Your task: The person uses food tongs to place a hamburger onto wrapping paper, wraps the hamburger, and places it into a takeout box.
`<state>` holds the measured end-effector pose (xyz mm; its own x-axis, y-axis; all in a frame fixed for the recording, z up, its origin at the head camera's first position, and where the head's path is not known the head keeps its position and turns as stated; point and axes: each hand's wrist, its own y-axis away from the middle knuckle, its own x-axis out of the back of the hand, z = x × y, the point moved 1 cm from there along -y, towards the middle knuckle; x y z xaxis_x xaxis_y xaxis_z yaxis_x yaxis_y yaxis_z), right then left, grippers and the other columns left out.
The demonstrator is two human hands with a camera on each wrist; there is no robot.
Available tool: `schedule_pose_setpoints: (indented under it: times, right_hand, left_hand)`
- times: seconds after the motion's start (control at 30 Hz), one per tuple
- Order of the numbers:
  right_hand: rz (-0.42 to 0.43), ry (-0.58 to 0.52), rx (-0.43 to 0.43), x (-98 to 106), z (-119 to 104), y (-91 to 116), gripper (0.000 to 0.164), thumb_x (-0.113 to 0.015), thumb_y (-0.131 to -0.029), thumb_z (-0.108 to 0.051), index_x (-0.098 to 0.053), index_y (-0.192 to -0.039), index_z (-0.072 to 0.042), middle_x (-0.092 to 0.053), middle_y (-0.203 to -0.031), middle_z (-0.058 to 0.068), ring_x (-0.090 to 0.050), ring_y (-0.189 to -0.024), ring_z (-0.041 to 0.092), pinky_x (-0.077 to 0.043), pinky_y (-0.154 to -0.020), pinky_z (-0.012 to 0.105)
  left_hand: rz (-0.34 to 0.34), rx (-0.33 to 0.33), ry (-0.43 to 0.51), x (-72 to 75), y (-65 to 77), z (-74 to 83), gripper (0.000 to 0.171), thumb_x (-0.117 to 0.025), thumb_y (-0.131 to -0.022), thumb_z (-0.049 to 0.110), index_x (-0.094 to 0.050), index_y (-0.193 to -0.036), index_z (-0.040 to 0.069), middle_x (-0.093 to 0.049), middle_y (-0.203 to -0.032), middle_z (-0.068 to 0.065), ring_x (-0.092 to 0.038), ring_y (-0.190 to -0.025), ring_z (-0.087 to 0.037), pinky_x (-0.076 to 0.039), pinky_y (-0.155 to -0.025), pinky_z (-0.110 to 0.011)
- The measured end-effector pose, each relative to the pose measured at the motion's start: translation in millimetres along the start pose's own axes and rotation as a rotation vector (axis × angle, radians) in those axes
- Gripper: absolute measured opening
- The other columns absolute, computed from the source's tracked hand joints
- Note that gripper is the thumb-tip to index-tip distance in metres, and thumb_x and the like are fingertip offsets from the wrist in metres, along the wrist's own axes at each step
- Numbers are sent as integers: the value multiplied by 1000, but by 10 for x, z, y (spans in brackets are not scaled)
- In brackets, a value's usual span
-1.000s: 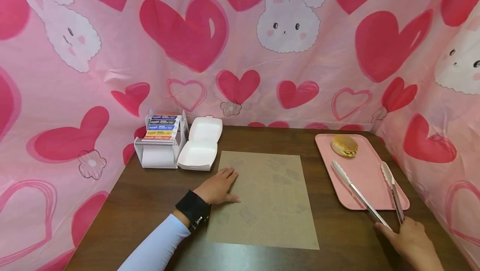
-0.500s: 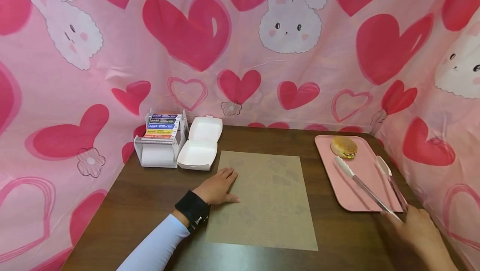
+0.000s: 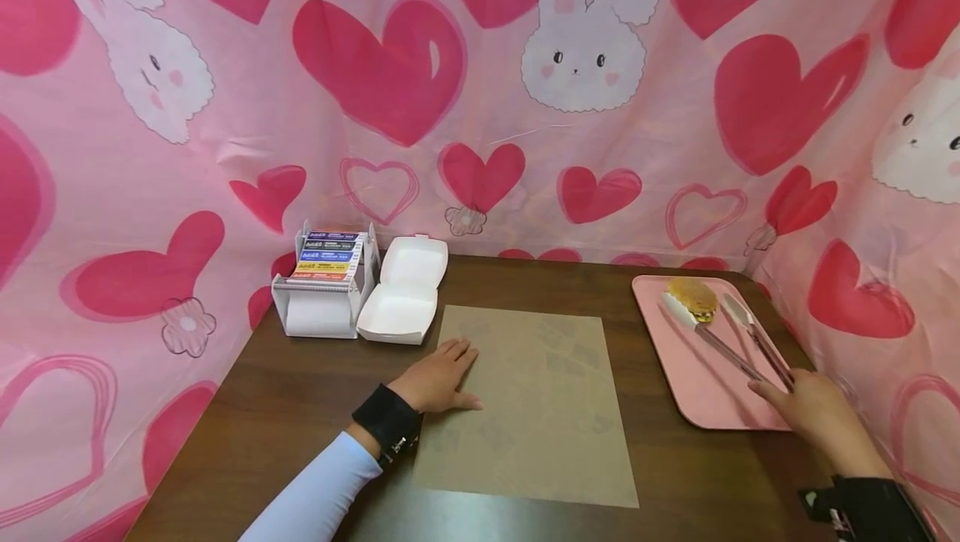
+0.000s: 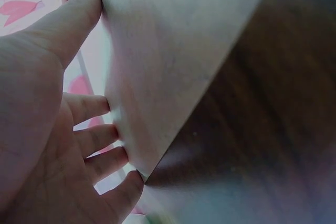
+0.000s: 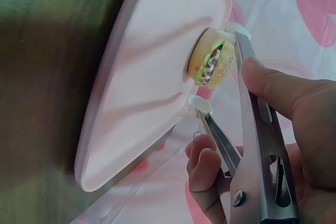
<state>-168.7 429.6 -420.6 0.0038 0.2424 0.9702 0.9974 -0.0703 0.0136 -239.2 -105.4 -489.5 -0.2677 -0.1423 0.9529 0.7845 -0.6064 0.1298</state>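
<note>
My right hand [image 3: 817, 413] grips metal tongs [image 3: 731, 352] with white tips, the thumb on one arm and curled fingers on the other in the right wrist view. The spread tips stand on either side of a burger [image 3: 697, 300] with a bun and green filling; whether they touch it I cannot tell. It sits at the back of a pink tray [image 3: 705, 396]. My left hand [image 3: 435, 379] rests flat, fingers straight, on the left edge of a brown paper sheet [image 3: 540, 417]. In the left wrist view, the fingertips touch the sheet [image 4: 173, 66].
At the back left stands a white dispenser [image 3: 318, 313] with several coloured label strips. Beside it lies an opened white clamshell box [image 3: 397, 313]. The dark wooden table [image 3: 300, 409] meets a pink curtain [image 3: 480, 67] with hearts and rabbits at its back and sides.
My right hand has moved forward over the tray with the tongs, bringing their tips from in front of the burger to its two sides. The left hand has stayed on the paper.
</note>
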Motion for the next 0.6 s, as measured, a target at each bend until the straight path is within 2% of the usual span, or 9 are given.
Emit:
schedule_pose_setpoints:
  times: [0.23,0.5,0.6]
  right_hand:
    - [-78,68,-20,16,-50,-141,72,-65,-96,-41,-51,-104,29,-57,-96,46,-58,-89,61,-48,-76,65]
    - [-154,76,-109,-3,-91,-196,66,-66,-95,-38,-49,-101,26,-57,-90,39,-58,-83,52,-50,-78,61]
    - [-139,72,-111,-12,-89,-191,63,-67,-94,-35,-48,-101,25,-57,-88,38,-57,-80,49,-50,-76,59]
  left_hand:
    - [-1,3,-8,1,7,4,87,-72,-89,54,-44,-150,-1,-37,-159,-21,-31,-148,-39,-30,-119,-48]
    - [-15,8,7,31,19,33,86,-72,-89,53,-44,-150,0,-37,-159,-21,-31,-149,-39,-30,-120,-48]
    - [-21,13,4,36,14,35,87,-72,-89,54,-44,-151,0,-37,-159,-21,-31,-149,-38,-29,-120,-48]
